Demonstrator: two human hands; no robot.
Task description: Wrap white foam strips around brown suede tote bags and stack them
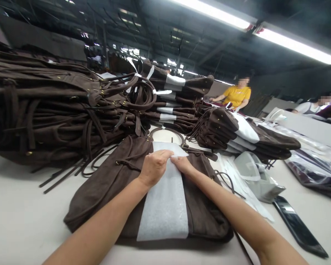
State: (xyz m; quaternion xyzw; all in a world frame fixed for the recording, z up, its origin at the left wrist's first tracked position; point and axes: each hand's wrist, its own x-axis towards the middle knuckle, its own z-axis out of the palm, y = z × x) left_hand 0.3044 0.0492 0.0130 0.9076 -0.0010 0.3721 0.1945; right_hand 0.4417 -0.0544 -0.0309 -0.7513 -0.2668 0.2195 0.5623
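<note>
A dark brown handbag [102, 195] lies flat on the pale table in front of me. Down its middle runs a strip of white foam sheet [165, 209], from the handle end to the near edge. My left hand [155, 165] is closed at the upper part of the strip, fingers pinched on the sheet. Close against it, my right hand [182, 163] pinches the same sheet near its upper edge. The fingertips of both hands meet, and what lies right between them is partly hidden. The bag's looped handle [167, 129] extends beyond the hands.
A tall heap of brown bags [44, 110] stands at the left. Further stacks with white wrapping stand behind [176, 92] and at right [223, 129]. A grey tape dispenser [260, 180] and a black phone-like slab [300, 226] lie right. A person in a yellow top [237, 96] is beyond.
</note>
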